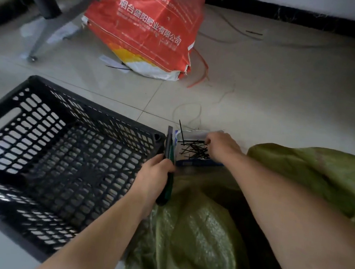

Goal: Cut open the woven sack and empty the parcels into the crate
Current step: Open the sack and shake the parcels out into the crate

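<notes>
The left hand (pixel 155 171), at the middle of the frame, is wrapped around a green and black utility knife (pixel 170 149). The knife's tip points up the frame and stands just beside the near right corner of the crate (pixel 88 99). The right hand (pixel 223 148), a little right of centre, reaches into a small white and blue box (pixel 194 134). Its bent fingertips are down among a heap of black cable ties (pixel 194 150); whether they pinch one cannot be told.

The green woven sack (pixel 194 234) lies below and to the right of both hands, under both forearms, filling the lower right of the frame. It is crumpled, with a dark fold running between its two halves. The box sits just beside its upper edge.

The crate, black with slotted walls and a hand slot, takes up the lower left. A red printed sack (pixel 148 28) lies on the tiled floor at the upper middle, with an orange cord (pixel 203 71) beside it.
</notes>
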A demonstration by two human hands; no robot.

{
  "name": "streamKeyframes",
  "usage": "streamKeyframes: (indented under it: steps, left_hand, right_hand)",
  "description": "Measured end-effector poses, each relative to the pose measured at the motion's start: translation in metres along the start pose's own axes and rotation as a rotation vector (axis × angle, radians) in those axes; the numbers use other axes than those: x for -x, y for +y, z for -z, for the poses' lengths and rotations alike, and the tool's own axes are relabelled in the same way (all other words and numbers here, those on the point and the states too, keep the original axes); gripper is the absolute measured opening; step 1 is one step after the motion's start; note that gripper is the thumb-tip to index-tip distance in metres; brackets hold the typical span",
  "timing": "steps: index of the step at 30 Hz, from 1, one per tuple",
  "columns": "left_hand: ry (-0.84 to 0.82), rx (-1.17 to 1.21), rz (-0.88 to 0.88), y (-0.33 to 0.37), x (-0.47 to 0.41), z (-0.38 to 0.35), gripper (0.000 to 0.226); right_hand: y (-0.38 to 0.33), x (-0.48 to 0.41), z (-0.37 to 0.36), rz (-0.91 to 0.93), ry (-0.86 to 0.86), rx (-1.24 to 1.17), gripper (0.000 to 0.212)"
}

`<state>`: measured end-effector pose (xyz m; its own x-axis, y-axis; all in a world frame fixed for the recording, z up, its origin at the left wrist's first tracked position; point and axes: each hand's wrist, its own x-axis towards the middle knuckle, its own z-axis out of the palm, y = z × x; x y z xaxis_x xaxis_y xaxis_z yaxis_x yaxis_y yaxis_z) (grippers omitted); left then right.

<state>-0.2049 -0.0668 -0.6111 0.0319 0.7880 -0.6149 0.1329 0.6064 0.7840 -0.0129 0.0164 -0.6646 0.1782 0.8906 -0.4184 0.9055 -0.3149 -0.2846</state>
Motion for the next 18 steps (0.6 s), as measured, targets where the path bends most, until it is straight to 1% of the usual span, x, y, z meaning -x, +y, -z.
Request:
streamKeyframes:
  steps: [1,5,8,9,11,12,13,15,16,18]
  left_hand:
    - [-0.010,0.012,-0.002,-0.001,-0.001,0.000,0.027]
    - [-0.078,-0.014,-0.046,0.000,-0.003,0.001,0.039]
    - [-0.088,-0.050,-0.110,0.002,-0.001,0.003,0.047]
    - [-0.084,-0.055,-0.129,0.004,0.002,0.003,0.045]
    - [-0.086,-0.089,-0.153,0.004,0.005,0.004,0.060]
    - [-0.086,-0.101,-0.155,0.003,0.007,0.005,0.061]
    - [-0.082,-0.102,-0.167,0.002,0.008,0.007,0.057]
    - [-0.092,-0.064,-0.168,-0.001,0.016,0.012,0.044]
    - [-0.096,-0.046,-0.153,-0.004,0.017,0.014,0.044]
    - [-0.108,-0.060,-0.136,-0.013,0.023,0.018,0.058]
  right_hand:
    - [0.000,0.002,0.001,0.011,0.001,-0.017,0.050]
    - [-0.007,0.011,0.011,0.085,-0.009,-0.167,0.022]
    - [-0.021,0.029,0.021,0.147,-0.033,-0.367,0.021]
    - [-0.026,0.037,0.025,0.163,-0.039,-0.419,0.023]
    - [-0.034,0.051,0.033,0.185,-0.032,-0.476,0.024]
    - [-0.037,0.059,0.038,0.194,-0.025,-0.482,0.025]
    - [-0.038,0.067,0.042,0.201,-0.029,-0.479,0.024]
    - [-0.039,0.083,0.048,0.217,-0.098,-0.443,0.023]
    - [-0.039,0.092,0.051,0.226,-0.157,-0.408,0.023]
    - [-0.038,0.113,0.054,0.247,-0.268,-0.241,0.026]
